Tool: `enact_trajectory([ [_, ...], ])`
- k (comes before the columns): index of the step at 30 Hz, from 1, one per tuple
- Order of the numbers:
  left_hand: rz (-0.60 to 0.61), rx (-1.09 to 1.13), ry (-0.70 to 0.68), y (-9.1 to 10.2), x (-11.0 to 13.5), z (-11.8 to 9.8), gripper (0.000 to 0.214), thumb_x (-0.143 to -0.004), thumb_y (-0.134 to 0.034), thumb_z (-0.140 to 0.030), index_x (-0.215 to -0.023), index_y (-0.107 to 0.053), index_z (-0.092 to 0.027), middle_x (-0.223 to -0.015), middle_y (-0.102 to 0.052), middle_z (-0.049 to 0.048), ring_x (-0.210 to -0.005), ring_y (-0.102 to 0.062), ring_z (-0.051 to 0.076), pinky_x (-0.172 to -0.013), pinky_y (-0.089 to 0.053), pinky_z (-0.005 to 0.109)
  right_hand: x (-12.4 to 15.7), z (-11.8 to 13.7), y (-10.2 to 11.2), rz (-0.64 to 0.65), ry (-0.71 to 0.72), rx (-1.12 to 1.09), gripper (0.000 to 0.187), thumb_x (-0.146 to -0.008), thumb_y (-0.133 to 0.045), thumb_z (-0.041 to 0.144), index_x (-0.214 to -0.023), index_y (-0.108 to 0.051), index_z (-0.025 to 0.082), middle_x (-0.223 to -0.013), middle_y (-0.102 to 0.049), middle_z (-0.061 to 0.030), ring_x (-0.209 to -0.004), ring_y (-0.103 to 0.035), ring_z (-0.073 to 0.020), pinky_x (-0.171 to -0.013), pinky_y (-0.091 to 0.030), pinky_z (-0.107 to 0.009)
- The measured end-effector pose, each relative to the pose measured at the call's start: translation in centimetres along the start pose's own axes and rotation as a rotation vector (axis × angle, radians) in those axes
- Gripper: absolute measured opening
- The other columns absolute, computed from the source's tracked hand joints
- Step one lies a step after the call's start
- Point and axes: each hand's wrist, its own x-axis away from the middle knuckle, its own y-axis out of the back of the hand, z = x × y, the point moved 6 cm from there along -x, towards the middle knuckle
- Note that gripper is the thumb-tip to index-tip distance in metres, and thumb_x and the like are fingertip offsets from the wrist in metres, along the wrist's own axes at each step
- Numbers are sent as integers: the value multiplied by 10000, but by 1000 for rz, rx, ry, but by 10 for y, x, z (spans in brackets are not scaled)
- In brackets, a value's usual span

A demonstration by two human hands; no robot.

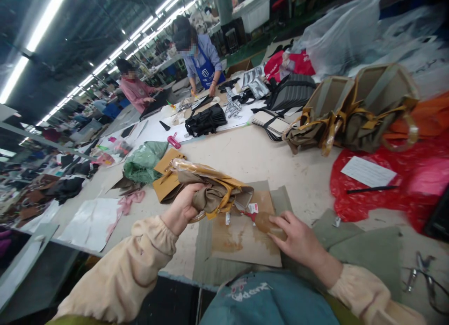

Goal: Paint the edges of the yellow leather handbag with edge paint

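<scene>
My left hand (187, 205) is closed round the gathered olive-brown cloth of a half-made bag (210, 194) with mustard straps and a handle wrapped in clear film. The bag is held tilted above a stained sheet of cardboard (242, 248). In the fingers of my right hand (294, 234) is an amber squeeze bottle (265, 222) with a red nozzle (248, 215). The nozzle points left at the bag's lower edge; whether it touches I cannot tell. Mustard panels (168, 180) lie just behind my left hand.
Similar bags (380, 105) stand at the right, beside red plastic (351, 198) with a paper on it. Pliers (421, 269) lie at the right edge. Green plastic (145, 161) and a pink tool (173, 140) lie beyond my hands. A person in a blue apron (206, 72) works across the table.
</scene>
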Motion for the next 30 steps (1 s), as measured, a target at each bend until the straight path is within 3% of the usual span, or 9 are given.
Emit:
enact_trajectory([
  [7, 99, 31, 11, -19, -9, -1, 138, -767, -526, -33, -805, -659, -43, -597, -700, 95, -506, -674, 185, -541, -587, 265, 9, 8, 5, -98, 137, 172, 342, -791, -534, 75, -1110, -627, 156, -914, -530, -112, -839, -533, -253, -708, -511, -373],
  [12, 71, 49, 6, -15, -7, -1, 156, -742, -547, -27, -846, -662, -47, -577, -695, 77, -494, -669, 185, -519, -580, 264, 18, 10, 8, -216, 161, 182, 377, -781, -535, 68, -1132, -628, 169, -983, -538, -137, -899, -537, -272, -732, -519, -388],
  [18, 63, 50, 1, -9, -5, 0, 187, -749, -526, -21, -870, -664, -56, -556, -685, 59, -476, -658, 179, -494, -570, 260, 15, 23, -3, -117, 190, 183, 384, -758, -538, 36, -1102, -631, 180, -953, -534, -120, -870, -514, -252, -735, -514, -372],
  [25, 75, 66, -3, -6, -5, 0, 131, -745, -546, -30, -804, -658, -66, -553, -675, 62, -475, -656, 171, -506, -566, 242, 11, 12, 3, -177, 168, 222, 387, -782, -533, 41, -1146, -614, 146, -962, -512, -139, -895, -495, -277, -746, -506, -412],
  [30, 96, 61, -8, -7, -5, 0, 147, -778, -509, -36, -796, -650, -76, -562, -682, 64, -479, -654, 166, -518, -574, 254, 14, 20, 2, -156, 203, 217, 395, -779, -555, 51, -1147, -615, 182, -995, -515, -124, -891, -500, -253, -752, -503, -377],
])
